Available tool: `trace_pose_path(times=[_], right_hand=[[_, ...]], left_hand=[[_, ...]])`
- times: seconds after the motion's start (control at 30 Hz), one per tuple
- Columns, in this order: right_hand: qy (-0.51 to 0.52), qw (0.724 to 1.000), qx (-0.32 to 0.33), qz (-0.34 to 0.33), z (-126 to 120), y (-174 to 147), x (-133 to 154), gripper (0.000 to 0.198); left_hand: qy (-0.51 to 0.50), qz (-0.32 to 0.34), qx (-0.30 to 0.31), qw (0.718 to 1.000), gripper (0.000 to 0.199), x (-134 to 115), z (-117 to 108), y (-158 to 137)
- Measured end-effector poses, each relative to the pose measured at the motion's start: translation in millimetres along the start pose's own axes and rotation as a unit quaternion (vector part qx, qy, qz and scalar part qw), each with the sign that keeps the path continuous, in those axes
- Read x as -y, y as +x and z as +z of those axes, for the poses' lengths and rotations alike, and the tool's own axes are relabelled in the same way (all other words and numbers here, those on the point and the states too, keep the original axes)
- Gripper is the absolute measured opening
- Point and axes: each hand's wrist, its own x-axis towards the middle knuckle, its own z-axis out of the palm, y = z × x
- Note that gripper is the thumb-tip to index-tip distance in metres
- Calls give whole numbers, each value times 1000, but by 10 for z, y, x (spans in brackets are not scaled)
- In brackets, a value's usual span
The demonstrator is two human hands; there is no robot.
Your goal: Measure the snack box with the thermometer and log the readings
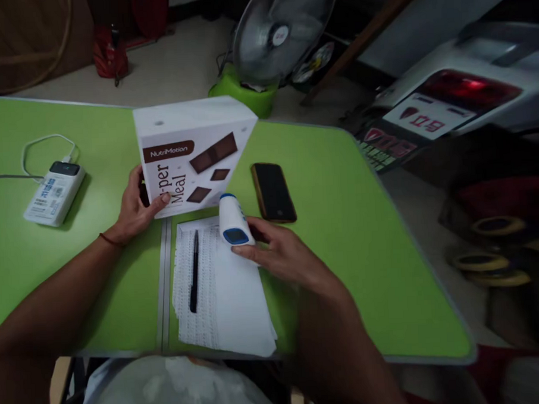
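My left hand (pixel 141 203) grips the lower left edge of a white box (pixel 194 119), thumb on its printed front and fingers round the side. The box stands upright and slightly turned, with "NutriMotion" and brown bars printed on it. In my right hand (pixel 283 249) is a white and blue infrared thermometer (pixel 233 218), its small screen facing me and its top end close to the box's lower front. Below it lies a stack of paper (pixel 240 304), partly covered with small print. A black pen (pixel 194 271) rests on the sheets.
A dark phone (pixel 273 191) in a worn case lies right of the box. At the left, a white power bank (pixel 55 193) has cables plugged in. Beyond the green table (pixel 356 252) stand a fan (pixel 284 34) and, to the right, a scooter (pixel 465 92).
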Motion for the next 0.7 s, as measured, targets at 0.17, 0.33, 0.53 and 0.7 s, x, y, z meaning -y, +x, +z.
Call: trace_pose_path(times=[0.17, 0.33, 0.53, 0.7], right_hand=[[-287, 958, 2, -14, -175, -10, -326, 41], [-385, 922, -20, -30, -170, -8, -490, 37], [-383, 909, -53, -155, -134, -143, -251, 51], [-298, 911, -4, -285, 327, -208, 16, 38]], left_hand=[[41, 10, -26, 999, 83, 163, -46, 49], [109, 24, -3, 994, 84, 258, -83, 42], [196, 54, -49, 978, 81, 198, -60, 30], [267, 150, -135, 942, 56, 50, 23, -45]])
